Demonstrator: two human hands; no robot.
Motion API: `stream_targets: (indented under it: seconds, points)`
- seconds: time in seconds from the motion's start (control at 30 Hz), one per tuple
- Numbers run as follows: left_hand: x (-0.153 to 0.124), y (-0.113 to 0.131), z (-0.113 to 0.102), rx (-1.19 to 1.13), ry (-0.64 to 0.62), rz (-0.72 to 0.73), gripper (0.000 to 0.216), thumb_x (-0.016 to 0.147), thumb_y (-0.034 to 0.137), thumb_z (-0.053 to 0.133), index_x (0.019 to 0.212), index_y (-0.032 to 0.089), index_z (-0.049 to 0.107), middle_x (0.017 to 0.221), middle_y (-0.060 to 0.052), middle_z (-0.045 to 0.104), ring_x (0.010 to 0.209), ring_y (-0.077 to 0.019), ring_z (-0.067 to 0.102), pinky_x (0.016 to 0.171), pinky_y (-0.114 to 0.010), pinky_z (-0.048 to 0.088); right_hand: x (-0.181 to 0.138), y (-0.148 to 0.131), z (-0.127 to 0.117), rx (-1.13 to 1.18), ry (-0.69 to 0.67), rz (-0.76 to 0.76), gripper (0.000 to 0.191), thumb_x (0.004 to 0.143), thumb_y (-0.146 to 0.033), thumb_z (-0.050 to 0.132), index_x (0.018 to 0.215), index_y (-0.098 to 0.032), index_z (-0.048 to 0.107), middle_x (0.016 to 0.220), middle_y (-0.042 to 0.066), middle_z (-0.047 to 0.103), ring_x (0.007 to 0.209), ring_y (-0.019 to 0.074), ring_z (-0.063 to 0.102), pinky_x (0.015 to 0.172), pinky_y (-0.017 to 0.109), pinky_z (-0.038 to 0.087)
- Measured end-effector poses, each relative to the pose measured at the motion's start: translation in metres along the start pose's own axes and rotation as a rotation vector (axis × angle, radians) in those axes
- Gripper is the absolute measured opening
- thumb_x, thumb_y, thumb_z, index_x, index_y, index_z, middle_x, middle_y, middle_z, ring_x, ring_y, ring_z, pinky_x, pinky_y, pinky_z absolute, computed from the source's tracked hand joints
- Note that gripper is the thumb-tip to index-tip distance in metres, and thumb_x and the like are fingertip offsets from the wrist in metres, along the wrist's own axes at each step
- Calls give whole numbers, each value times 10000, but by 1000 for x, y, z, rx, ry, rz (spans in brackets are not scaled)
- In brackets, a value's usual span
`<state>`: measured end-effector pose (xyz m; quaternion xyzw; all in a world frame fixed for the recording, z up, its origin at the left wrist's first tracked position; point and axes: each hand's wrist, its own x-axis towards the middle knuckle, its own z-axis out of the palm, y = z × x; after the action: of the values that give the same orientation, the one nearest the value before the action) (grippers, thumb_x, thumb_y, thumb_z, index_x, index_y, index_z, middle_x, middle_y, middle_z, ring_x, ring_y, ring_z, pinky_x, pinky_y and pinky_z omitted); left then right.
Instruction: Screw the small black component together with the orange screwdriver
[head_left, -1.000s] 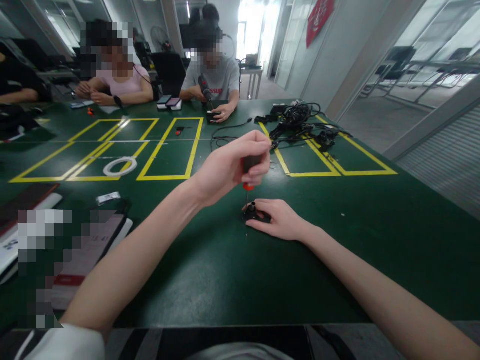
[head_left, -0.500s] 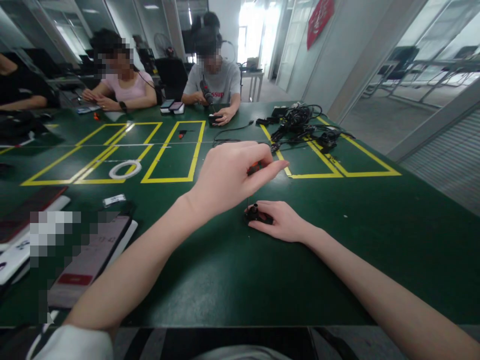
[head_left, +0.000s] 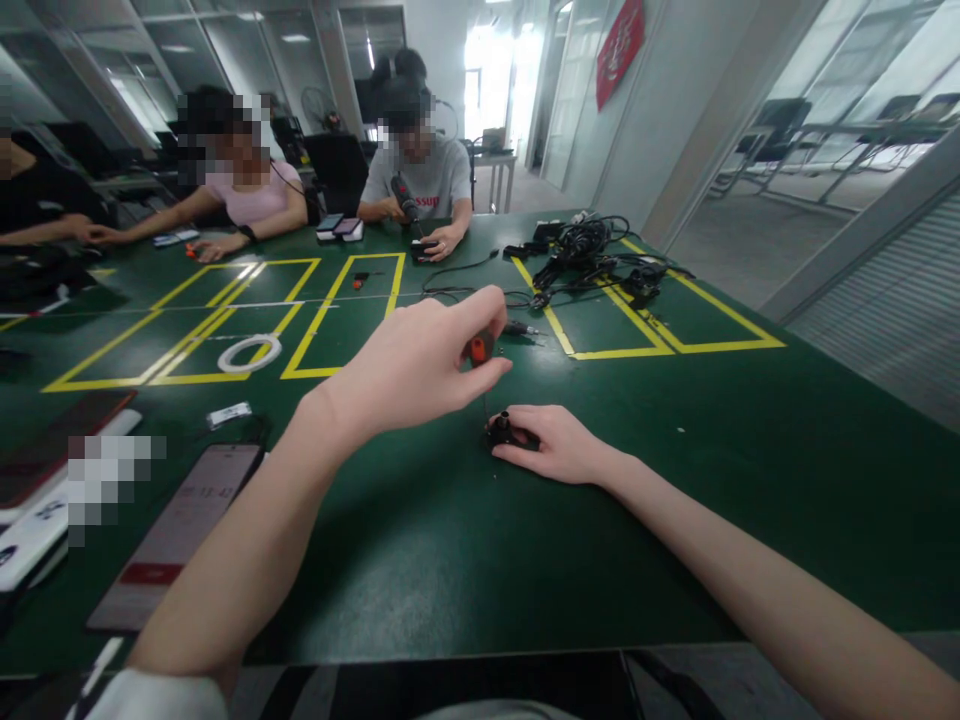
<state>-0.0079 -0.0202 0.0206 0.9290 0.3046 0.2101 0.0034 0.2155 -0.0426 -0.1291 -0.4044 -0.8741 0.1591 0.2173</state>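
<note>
My left hand (head_left: 420,355) is closed around the orange and black handle of a small screwdriver (head_left: 481,347), held upright. Its thin shaft points down to a small black part (head_left: 504,428) on the green table; whether the tip sits in a screw is too small to tell. Curled around that black part, my right hand (head_left: 559,442) grips it against the tabletop between thumb and fingers. A short round post stands up from the part. Just behind my left hand lies a dark slender tool (head_left: 521,328) with a thin tip.
Left of my left arm are a phone (head_left: 187,520) and a white device (head_left: 45,520). A white ring (head_left: 250,352) lies near yellow tape outlines. Tangled black cables (head_left: 589,255) are at the back right. Across the table, a person (head_left: 420,185) holds a power driver; other people sit left.
My left hand has turned about the screwdriver, its thumb and fingers swinging left, so the handle shows more. My right hand keeps its grip. A person across the table has reached an arm out leftward.
</note>
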Motion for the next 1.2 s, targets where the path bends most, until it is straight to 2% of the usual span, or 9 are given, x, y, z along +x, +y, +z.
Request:
stream_targets:
  seconds: [0.13,0.33,0.47,0.57,0.63,0.77,0.93,1.07,1.2]
  points:
    - [1,3,3,-34,-18,-19,203,906,377,649,967,219,538,737,17,610,629,-173,580,575,-268,334,0,0,1,3,1,2,342,987,-442,631,755,-215,523,703,-11,561,601,150,506,589,267,331]
    - [1,1,6,-142,28,79,171,816,143,579,976,192,547,1092,-84,617,846,-182,609,715,-291,488,1,0,3,13,3,-14,342,992,-447,618,765,-212,518,726,-4,573,617,149,504,597,262,332]
    - [3,-7,11,-152,40,118,116,901,120,540,979,182,601,1056,-64,626,812,-150,619,717,-267,483,2,-1,3,8,0,-1,356,994,-455,618,760,-210,507,735,-3,571,624,147,509,604,258,333]
    - [4,-9,15,-146,67,129,145,949,207,586,1088,181,619,1060,-64,665,855,-167,650,726,-268,491,2,-1,3,-1,-6,10,345,992,-447,627,766,-208,521,737,-1,576,628,149,514,604,260,331]
    - [4,-7,17,-119,79,139,202,949,234,594,1142,185,626,1069,-68,682,888,-184,664,754,-281,504,3,-2,3,-2,-7,10,325,987,-437,641,780,-206,542,738,-1,582,628,151,514,600,263,327]
    - [3,-3,18,-93,88,167,340,890,137,560,1218,174,638,1104,-89,679,928,-195,676,789,-286,528,4,-3,4,-7,-8,8,298,979,-419,665,799,-200,570,752,0,598,639,153,526,607,265,322]
    - [1,-4,19,-68,99,144,383,957,184,542,1334,196,606,1239,-107,649,828,-148,673,730,-261,541,4,-5,3,-24,-18,21,303,973,-421,685,800,-195,582,761,6,616,647,159,540,612,269,320]
    - [2,-3,17,-93,102,189,464,913,135,549,1369,205,594,1187,-101,671,959,-192,685,819,-282,546,4,-6,2,-29,-28,23,295,976,-419,681,810,-194,586,768,9,621,653,160,544,611,270,309]
    - [2,-1,14,-117,59,143,482,950,159,543,1428,211,565,1178,-94,679,922,-178,675,772,-261,528,3,-6,1,-22,-31,23,302,978,-419,677,802,-195,575,761,6,613,646,156,535,607,267,309]
